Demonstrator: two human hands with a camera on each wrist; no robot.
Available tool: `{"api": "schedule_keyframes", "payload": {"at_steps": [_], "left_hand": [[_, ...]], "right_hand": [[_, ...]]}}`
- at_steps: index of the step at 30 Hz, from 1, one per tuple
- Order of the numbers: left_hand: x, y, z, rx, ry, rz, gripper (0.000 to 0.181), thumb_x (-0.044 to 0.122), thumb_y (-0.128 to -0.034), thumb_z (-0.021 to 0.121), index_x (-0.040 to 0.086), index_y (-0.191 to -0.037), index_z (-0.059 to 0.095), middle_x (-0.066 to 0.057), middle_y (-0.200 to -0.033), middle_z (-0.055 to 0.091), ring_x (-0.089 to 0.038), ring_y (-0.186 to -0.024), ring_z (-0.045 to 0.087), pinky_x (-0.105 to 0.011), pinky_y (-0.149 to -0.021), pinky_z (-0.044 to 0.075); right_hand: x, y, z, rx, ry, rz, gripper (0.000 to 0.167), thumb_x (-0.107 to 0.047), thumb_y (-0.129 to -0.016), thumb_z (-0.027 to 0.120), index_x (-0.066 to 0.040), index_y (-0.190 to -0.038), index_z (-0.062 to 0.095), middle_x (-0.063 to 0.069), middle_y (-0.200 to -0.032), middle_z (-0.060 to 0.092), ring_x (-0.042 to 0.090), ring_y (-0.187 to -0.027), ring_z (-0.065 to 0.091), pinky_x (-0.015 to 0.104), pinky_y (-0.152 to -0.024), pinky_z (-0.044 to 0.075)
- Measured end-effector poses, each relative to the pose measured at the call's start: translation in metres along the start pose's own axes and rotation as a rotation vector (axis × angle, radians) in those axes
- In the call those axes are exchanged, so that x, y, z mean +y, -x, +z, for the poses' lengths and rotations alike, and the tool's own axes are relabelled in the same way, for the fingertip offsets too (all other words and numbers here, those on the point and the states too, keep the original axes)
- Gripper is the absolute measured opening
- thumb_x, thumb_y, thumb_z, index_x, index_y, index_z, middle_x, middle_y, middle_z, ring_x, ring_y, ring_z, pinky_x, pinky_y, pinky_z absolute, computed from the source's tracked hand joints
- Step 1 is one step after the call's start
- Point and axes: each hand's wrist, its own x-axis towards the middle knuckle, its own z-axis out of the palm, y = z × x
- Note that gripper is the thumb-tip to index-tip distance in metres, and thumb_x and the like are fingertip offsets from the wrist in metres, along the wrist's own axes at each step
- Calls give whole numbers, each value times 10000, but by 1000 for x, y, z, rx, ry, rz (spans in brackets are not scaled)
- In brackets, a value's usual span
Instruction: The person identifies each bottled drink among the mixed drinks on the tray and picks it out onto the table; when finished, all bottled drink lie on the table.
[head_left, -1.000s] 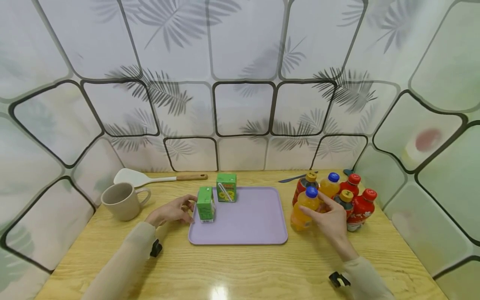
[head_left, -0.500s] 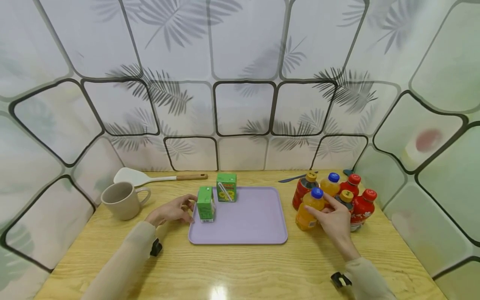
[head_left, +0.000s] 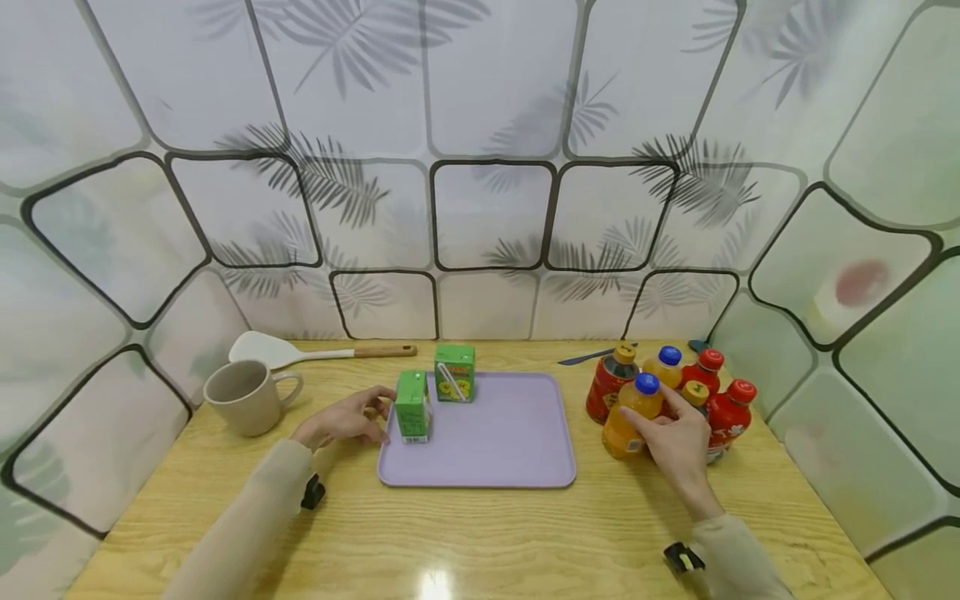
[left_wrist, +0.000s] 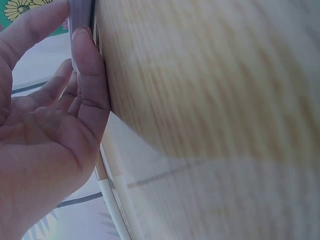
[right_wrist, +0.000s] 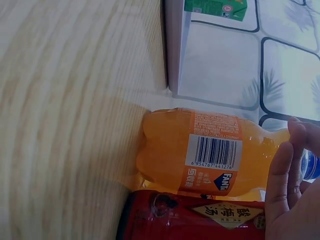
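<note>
My right hand (head_left: pixel 681 450) grips a bottle of orange soda (head_left: pixel 622 437) with a blue cap, thumb and fingers around its upper part. The bottle stands about upright beside the other bottles; its barcode label shows in the right wrist view. A red-labelled dark drink bottle (right_wrist: pixel 200 215) is close against it there. My left hand (head_left: pixel 348 419) lies at the left edge of the lilac tray (head_left: pixel 495 450), its fingers loosely bent and touching the rim in the left wrist view. Two green juice cartons, a nearer one (head_left: pixel 412 408) and a farther one (head_left: pixel 453 375), stand upright on the tray.
Behind the right hand are another orange soda bottle (head_left: pixel 663 367), red bottles (head_left: pixel 727 417) and a dark bottle with a yellow cap (head_left: pixel 695 393). A beige mug (head_left: pixel 243 400) and a white spatula (head_left: pixel 266 350) lie left. A dark blue utensil (head_left: pixel 585 358) lies at the back.
My right hand has moved the orange soda bottle rightward, away from the tray and toward the other bottles. The left hand, tray and cartons have stayed in place.
</note>
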Motion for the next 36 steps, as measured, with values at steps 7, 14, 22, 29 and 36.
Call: {"api": "schedule_keyframes", "payload": {"at_steps": [7,14,22,29,36], "left_hand": [[-1,-1,1,-11,-2,13,740,-26,-782,730,25,-1422,362,-157,-1124,477,-167,-775,504,-259,-639,478],[-2,0,2,-3,13,-1,726,-14,-790,733,35,-1417,371,-171,-1144,475,-173,-791,517,-273,-655,483],[-1,2,-1,68,-9,39,569,12,-872,644,-2,-1391,412,-217,-1148,533,-193,-802,601,-323,-684,543],[15,14,-8,188,-54,69,498,119,-974,571,-41,-1417,408,-246,-1205,568,-316,-985,642,-395,-776,549],[46,28,-11,277,-44,112,536,247,-1015,534,19,-1471,370,-273,-1342,505,-432,-1206,523,-530,-967,477]], "right_hand": [[2,-1,-1,18,26,-4,669,-345,-768,837,-142,-1357,594,-84,-618,622,61,-515,571,206,-470,440],[3,2,-2,38,-13,-28,710,-346,-763,840,-152,-1388,565,-96,-595,610,71,-499,573,209,-436,408],[-5,4,2,168,-226,-289,445,-88,-813,790,-75,-1242,669,-71,-642,664,116,-494,609,166,-458,452],[-19,4,9,119,-372,-368,279,17,-877,685,50,-1153,667,-46,-971,728,68,-595,644,155,-575,523],[-32,4,23,-141,-427,-384,269,-25,-919,648,96,-1159,639,-66,-924,735,116,-640,666,207,-566,536]]}}
